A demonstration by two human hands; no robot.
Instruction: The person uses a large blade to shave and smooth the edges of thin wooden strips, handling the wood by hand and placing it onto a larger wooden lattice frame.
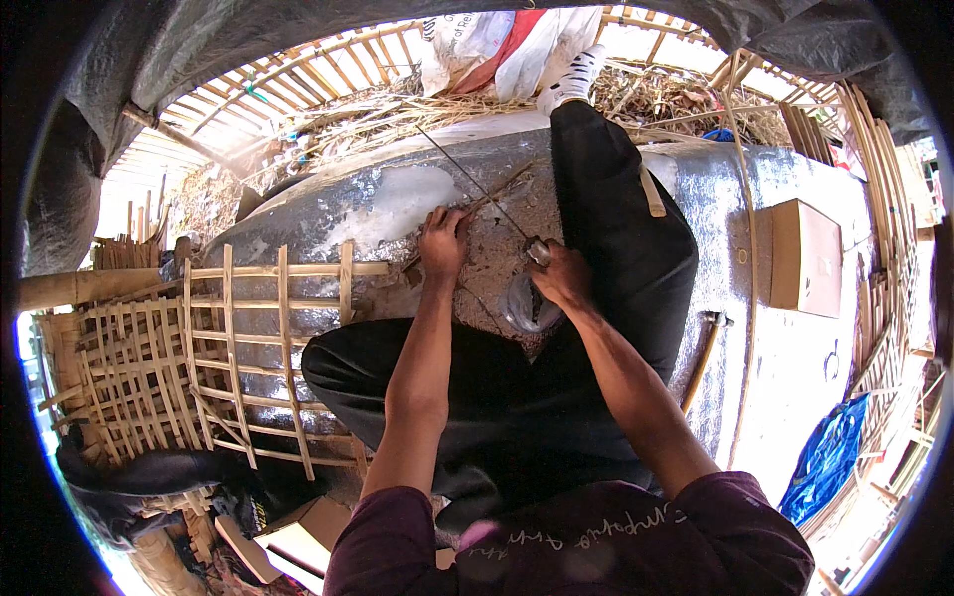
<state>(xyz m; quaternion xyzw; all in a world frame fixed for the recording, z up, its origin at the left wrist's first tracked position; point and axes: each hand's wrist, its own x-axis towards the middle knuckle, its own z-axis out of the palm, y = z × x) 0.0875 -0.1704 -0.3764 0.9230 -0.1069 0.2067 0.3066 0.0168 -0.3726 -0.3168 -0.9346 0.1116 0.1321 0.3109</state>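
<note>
At the far side stands a bamboo fence (298,74) with bright gaps, dry straw (661,104) lies before it, a dark sheet (189,50) hangs above, and the grey floor (717,223) shines almost white at the right.

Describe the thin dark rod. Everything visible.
The rod is long, slim, straight and dark, seemingly metal. Its near end meets a thicker, shiny grey piece gripped in the right hand; whether the two are one tool is unclear. From there it slants forward and leftward, its far tip past the left hand with nothing seen holding it. It crosses a thin brown strip near the left fingertips; contact there can't be told.
</note>
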